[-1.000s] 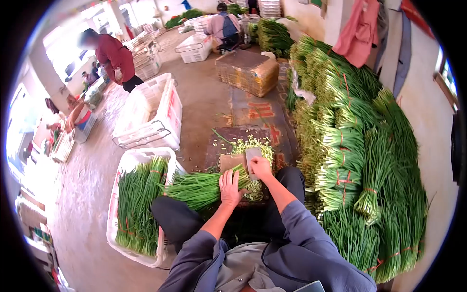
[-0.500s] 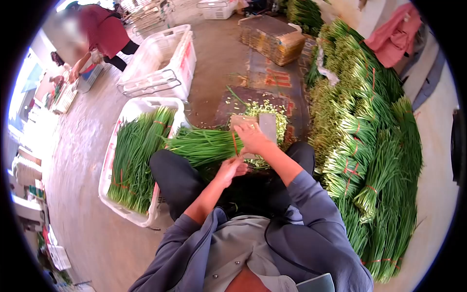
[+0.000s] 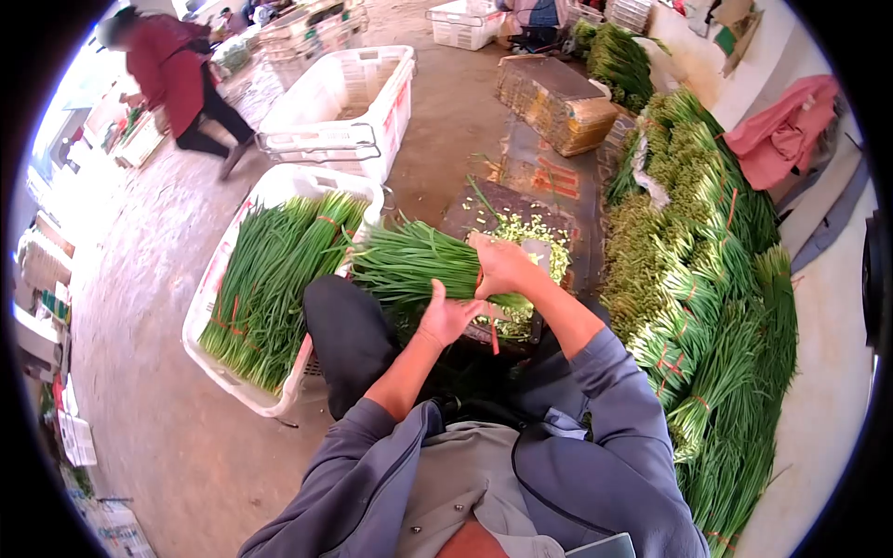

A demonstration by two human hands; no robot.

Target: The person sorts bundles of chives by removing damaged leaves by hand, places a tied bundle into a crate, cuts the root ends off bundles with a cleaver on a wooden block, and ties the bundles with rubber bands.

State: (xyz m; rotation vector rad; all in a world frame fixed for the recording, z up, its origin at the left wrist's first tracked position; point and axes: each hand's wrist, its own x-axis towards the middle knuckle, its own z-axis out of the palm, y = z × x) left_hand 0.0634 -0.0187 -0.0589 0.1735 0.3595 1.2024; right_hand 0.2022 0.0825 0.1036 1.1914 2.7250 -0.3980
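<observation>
A bunch of green chives (image 3: 423, 263) lies across in front of me, leafy ends to the left. My right hand (image 3: 505, 267) is wrapped round its stem end from above. My left hand (image 3: 450, 316) is just below the bunch, thumb raised and fingers apart; whether it touches the stems is hard to tell. A red tie (image 3: 494, 337) hangs below the hands. Under and beyond them, pale chopped stem pieces (image 3: 549, 232) cover a dark board (image 3: 460, 219), with a flat grey piece, partly hidden, among them.
At my left, a white crate (image 3: 198, 342) holds tied chive bunches; another white crate (image 3: 400, 107) stands beyond. A tall heap of chives (image 3: 726, 372) lines the right side. A taped box (image 3: 558, 102) sits ahead. A person in red (image 3: 172, 70) is at far left.
The bunch and my right hand have shifted slightly right in view. My left hand has opened, its thumb now raised. The person in red has straightened up from bending and is striding.
</observation>
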